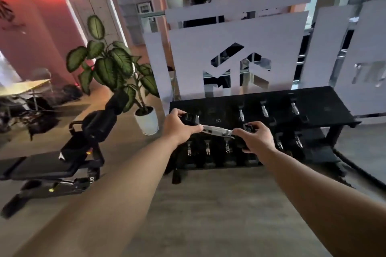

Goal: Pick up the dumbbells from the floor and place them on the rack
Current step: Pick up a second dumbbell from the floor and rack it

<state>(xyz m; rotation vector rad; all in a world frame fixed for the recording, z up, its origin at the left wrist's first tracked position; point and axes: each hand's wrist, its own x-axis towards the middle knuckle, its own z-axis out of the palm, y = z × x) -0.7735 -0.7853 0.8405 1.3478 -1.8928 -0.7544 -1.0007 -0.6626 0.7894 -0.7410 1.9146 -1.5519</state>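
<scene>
Both hands point(219, 131) grip one dumbbell point(217, 130): black ends, silver handle.

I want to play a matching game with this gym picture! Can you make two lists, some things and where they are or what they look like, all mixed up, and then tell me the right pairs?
Things:
1. dumbbell
2. potted plant
3. bench
4. rack

Descriptions:
A. black, at the left on the floor
B. held in both hands by its two ends
C. green leaves in a white pot
D. black shelves in front of the white panels

Pairs: 1-B, 2-C, 3-A, 4-D. The left hand and right hand each hold one end.
</scene>
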